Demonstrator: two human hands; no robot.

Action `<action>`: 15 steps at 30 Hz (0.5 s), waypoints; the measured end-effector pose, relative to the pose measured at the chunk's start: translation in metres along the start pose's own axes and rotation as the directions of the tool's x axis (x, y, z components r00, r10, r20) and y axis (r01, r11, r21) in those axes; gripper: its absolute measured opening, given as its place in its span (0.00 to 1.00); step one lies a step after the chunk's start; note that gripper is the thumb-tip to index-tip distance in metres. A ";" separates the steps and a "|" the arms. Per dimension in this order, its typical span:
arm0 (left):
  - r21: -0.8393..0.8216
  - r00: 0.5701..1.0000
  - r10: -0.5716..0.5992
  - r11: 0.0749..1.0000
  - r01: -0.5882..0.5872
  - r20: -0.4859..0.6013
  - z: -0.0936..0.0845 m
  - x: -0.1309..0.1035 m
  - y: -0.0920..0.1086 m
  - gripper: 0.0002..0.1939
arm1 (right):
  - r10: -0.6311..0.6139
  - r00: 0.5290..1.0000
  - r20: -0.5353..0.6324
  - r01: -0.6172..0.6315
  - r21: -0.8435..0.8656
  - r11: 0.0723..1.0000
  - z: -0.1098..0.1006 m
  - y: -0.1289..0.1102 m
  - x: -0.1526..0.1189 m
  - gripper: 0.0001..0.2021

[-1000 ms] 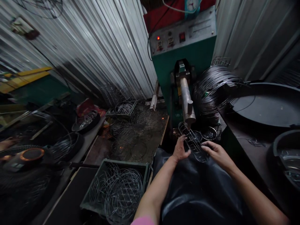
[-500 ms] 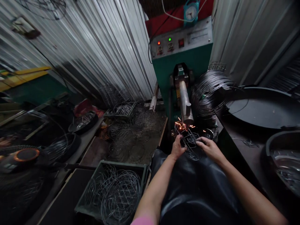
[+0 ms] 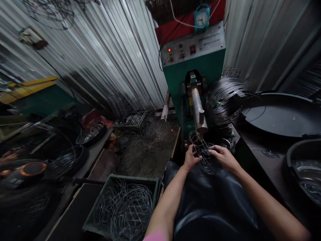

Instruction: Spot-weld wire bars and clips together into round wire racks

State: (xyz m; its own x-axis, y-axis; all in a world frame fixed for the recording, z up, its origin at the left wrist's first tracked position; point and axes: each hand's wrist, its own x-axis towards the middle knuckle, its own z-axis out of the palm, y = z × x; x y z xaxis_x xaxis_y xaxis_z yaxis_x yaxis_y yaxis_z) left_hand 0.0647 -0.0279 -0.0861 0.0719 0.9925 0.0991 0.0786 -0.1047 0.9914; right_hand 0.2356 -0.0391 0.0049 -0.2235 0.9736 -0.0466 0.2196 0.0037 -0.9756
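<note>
A small wire frame (image 3: 206, 157) with round and crossing wires sits under the round metal arm (image 3: 199, 112) of a green machine (image 3: 173, 80). My left hand (image 3: 191, 158) pinches the frame's left side. On the other side, my right hand (image 3: 222, 155) has thumb and fingers pressed together at the frame's right edge. The arm's tip touches or nearly touches the upper wires. A red lamp (image 3: 169, 50) glows on the machine's panel.
A green crate (image 3: 86, 219) of wire rings stands at lower left. A wire coil (image 3: 225, 97) lies right of the machine, beside a large dark tray (image 3: 288, 115) and a round tub (image 3: 288, 160). More wire pieces (image 3: 135, 147) cover the floor.
The orange sparks at the arm's tip are gone and the green lamp is off. Both hands still hold the wire frame in nearly the same place; the view has shifted slightly.
</note>
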 end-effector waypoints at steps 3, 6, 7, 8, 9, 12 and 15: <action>-0.043 1.000 -0.012 0.999 0.013 0.009 0.000 0.004 0.002 0.27 | -0.020 1.000 -0.013 0.019 -0.029 0.999 0.001 -0.001 0.009 0.13; -0.048 0.999 -0.027 0.999 0.026 -0.022 -0.001 0.008 0.001 0.28 | -0.029 0.999 -0.022 0.028 -0.045 0.999 0.002 0.001 0.017 0.12; -0.045 0.999 -0.037 0.998 0.035 -0.028 -0.001 0.009 0.000 0.28 | -0.028 0.999 -0.023 0.027 -0.047 0.999 0.003 0.001 0.020 0.13; -0.041 0.999 -0.046 0.998 0.045 -0.028 -0.001 0.009 -0.001 0.28 | -0.027 0.999 -0.024 0.026 -0.047 0.999 0.004 0.001 0.022 0.13; -0.035 0.998 -0.053 0.998 0.052 -0.022 -0.002 0.010 -0.003 0.29 | -0.025 0.999 -0.025 0.024 -0.046 0.999 0.004 0.000 0.024 0.13; 0.047 0.999 -0.046 0.998 0.047 -0.011 -0.005 0.012 -0.006 0.30 | -0.006 1.000 -0.027 0.005 -0.025 1.000 0.004 0.000 0.024 0.14; 0.203 1.000 0.009 0.979 -0.004 -0.021 -0.011 0.015 -0.008 0.30 | 0.069 0.996 -0.058 -0.068 0.023 0.997 0.000 0.012 0.012 0.18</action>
State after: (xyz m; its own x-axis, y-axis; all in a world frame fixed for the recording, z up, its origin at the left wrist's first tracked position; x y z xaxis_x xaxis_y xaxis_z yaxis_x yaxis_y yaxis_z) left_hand 0.0543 -0.0116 -0.0914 0.0520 0.9926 0.1094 0.2790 -0.1197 0.9528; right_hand 0.2358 -0.0274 -0.0072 -0.1526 0.9830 -0.1016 0.2124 -0.0678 -0.9748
